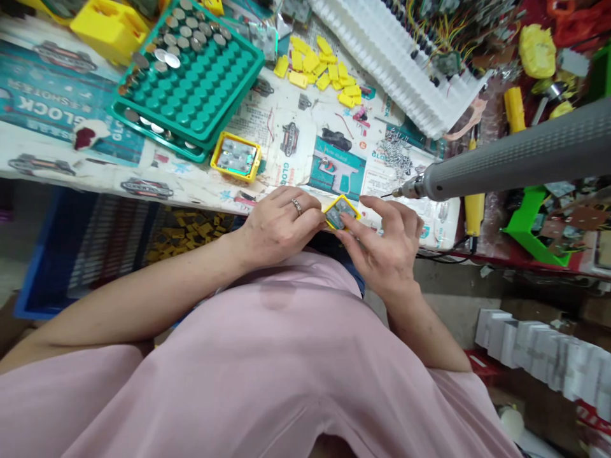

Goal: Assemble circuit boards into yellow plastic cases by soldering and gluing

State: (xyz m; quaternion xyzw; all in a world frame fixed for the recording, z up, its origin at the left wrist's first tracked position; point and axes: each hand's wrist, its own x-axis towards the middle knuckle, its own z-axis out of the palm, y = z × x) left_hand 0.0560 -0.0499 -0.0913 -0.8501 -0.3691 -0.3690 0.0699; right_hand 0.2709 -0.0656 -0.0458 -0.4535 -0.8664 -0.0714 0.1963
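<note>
Between my hands, at the table's front edge, is a small yellow plastic case [342,212] with a grey inside. My left hand [285,222], with a ring on one finger, pinches the case's left corner. On its right side my right hand [384,238] has the thumb and a finger against the case, the other fingers curled. A grey electric screwdriver [501,156] reaches in from the right, its bit just above my right hand; neither hand holds it. Another yellow case [235,157] with a circuit board inside lies on the table to the left.
Stacked green trays [191,111] hold coin-like metal discs. Small yellow parts [324,67] lie at the back, near a white foam tray [396,63] with wired boards. Loose screws [395,152] are scattered near the screwdriver. A soldering iron [474,210] lies at right; a blue crate [52,254] stands below left.
</note>
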